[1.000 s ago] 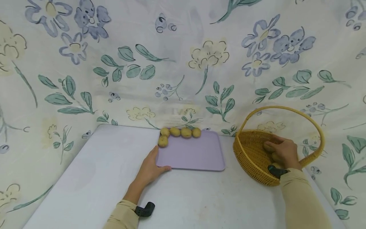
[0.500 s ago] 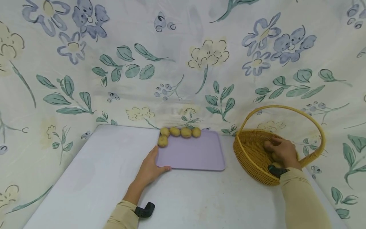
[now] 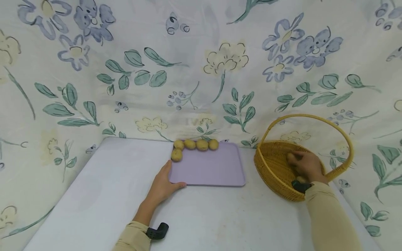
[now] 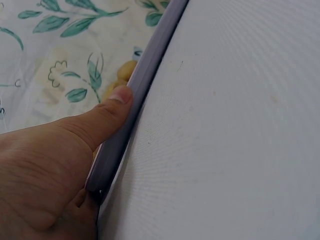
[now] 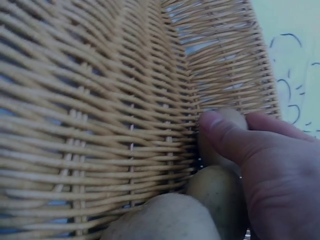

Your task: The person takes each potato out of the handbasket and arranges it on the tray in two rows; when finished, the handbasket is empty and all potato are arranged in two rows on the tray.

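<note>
My left hand [image 3: 161, 186] lies at the near left corner of a lilac tray [image 3: 207, 169], its thumb against the front rim and its fingers along the left side. In the left wrist view the thumb presses on the tray's edge [image 4: 142, 82]. Several potatoes [image 3: 202, 145] sit on the tray in a row at the back, with one more in front at the left. Inside a wicker basket [image 3: 270, 167] to the right, my right hand [image 3: 309, 165] grips a potato [image 5: 209, 150] between thumb and fingers. Two further potatoes [image 5: 165, 220] lie below it in the basket.
The basket's tall arched handle [image 3: 309, 115] rises above my right hand. A flowered cloth [image 3: 188, 69] hangs behind the white table [image 3: 220, 216] and beside it. The tray and basket stand near the table's back edge.
The head view has shifted slightly. My left hand stays at the tray's corner. Within the basket, my right hand has moved only a little, with the potato in its grip.
</note>
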`<state>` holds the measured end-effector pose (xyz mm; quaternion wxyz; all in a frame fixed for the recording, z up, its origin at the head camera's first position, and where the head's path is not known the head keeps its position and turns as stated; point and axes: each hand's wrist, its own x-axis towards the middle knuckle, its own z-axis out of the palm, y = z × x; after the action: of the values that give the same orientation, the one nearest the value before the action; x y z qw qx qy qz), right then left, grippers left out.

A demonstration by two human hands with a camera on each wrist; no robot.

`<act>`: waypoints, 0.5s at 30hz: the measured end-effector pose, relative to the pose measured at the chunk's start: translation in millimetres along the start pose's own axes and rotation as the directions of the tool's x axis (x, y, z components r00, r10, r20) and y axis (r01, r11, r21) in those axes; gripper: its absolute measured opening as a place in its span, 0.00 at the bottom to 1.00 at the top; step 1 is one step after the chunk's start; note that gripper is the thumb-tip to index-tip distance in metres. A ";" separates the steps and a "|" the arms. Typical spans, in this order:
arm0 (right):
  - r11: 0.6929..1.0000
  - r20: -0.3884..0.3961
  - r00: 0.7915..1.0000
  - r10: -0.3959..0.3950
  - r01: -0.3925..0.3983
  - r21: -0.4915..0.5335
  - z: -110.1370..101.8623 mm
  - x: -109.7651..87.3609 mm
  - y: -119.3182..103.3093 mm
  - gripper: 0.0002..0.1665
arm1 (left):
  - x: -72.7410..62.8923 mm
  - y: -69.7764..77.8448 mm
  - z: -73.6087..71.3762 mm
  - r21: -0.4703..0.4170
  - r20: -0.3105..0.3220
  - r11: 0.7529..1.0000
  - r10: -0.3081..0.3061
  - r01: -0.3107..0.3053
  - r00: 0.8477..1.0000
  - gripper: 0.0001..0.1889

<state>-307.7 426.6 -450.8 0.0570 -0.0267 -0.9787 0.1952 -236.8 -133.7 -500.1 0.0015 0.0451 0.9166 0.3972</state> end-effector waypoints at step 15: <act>1.000 0.029 0.999 0.019 -0.019 0.018 2.4 2.2 3.4 0.32 | -1.9 1.2 0.4 0.003 -0.003 1.000 -0.006 0.006 1.000 0.62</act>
<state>-310.1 429.0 -454.1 0.0412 -0.0326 -0.9773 0.2051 -234.8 -132.6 -499.6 0.0014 0.0419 0.9173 0.3959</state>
